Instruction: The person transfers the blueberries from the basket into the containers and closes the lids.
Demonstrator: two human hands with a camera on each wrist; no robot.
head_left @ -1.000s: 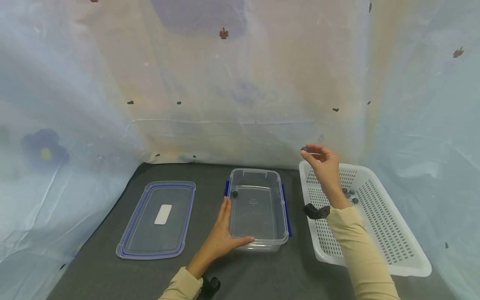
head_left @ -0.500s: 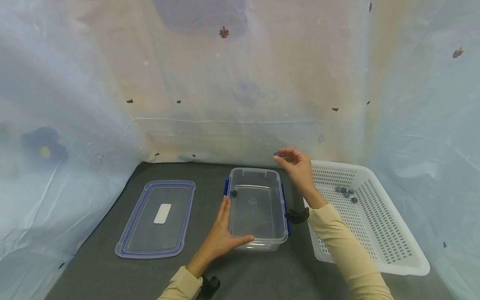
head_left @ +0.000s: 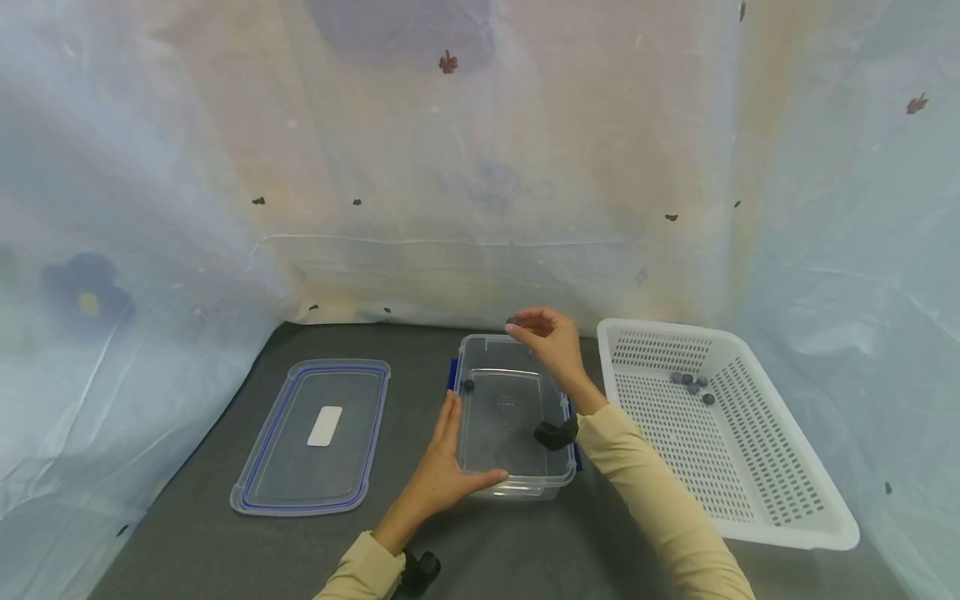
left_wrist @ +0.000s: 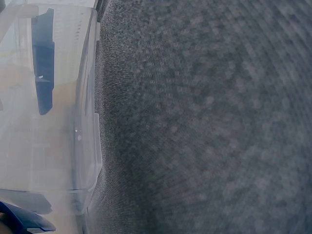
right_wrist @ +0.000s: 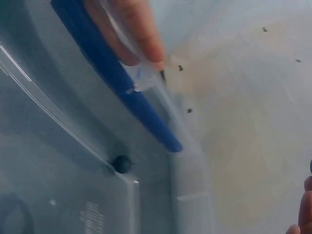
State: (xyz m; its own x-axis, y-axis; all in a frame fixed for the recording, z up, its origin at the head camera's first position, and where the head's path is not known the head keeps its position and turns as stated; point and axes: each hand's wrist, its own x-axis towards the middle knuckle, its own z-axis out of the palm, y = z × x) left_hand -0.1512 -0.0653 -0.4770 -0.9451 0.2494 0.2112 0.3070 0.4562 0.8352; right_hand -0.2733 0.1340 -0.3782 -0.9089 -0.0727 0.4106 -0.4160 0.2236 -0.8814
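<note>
Watching remotely, I see the right hand pinch 1 small dark ball between thumb and fingers, raised near the far end of the clear container. The left hand, fingers and thumb spread wide, touches its left side and near rim. Inside lies 1 more ball; 5 other balls sit in the white basket.

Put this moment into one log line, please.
left hand: touching clear box; right hand: pinching dark ball; inside box: another ball; white basket: more balls; lid: off, left of box
</note>
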